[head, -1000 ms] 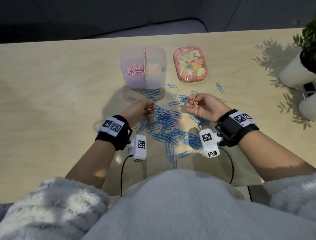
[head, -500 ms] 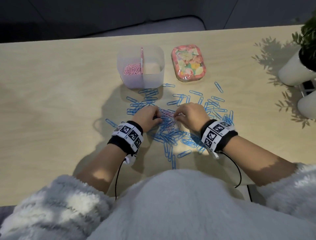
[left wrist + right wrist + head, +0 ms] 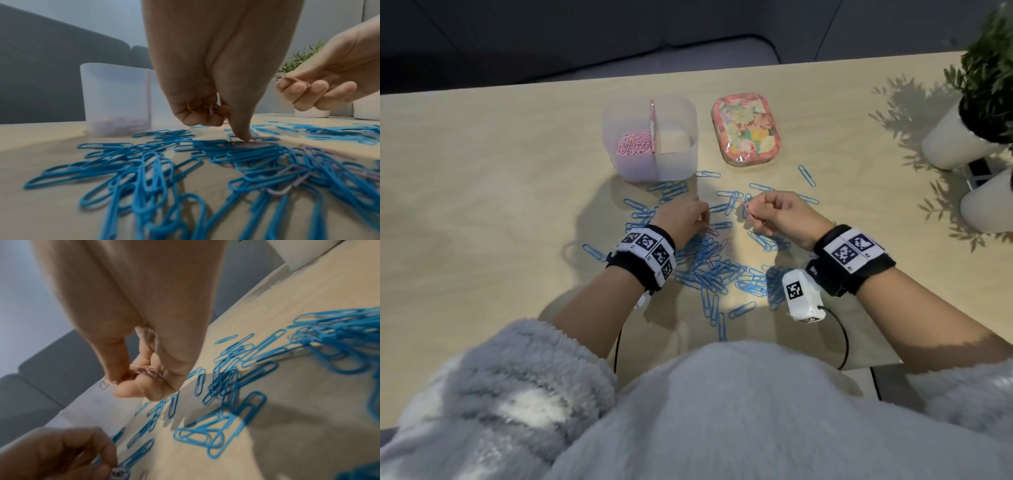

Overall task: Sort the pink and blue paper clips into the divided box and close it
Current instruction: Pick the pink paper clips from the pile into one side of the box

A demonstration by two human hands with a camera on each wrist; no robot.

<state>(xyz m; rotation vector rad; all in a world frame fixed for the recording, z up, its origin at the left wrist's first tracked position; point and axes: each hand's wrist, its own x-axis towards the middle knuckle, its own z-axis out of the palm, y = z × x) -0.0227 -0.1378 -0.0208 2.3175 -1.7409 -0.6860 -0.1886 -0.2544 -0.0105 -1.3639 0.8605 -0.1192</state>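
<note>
Right hand [image 3: 787,219] raised above the table [image 3: 482,205], pinching pink clips [image 3: 751,211]. Left hand [image 3: 683,219] curled round pink clips, thumb pressing the blue pile [image 3: 709,267]. Open box [image 3: 650,137] beyond, pink clips in its left compartment; lid [image 3: 744,128] beside it.

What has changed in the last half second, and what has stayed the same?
The right hand has risen off the heap of blue paper clips and now pinches small pink paper clips above the wooden table. The left hand stays low, fingertip pressing on the heap. The translucent divided box, pink clips in its left compartment, and the floral lid have not moved.
</note>
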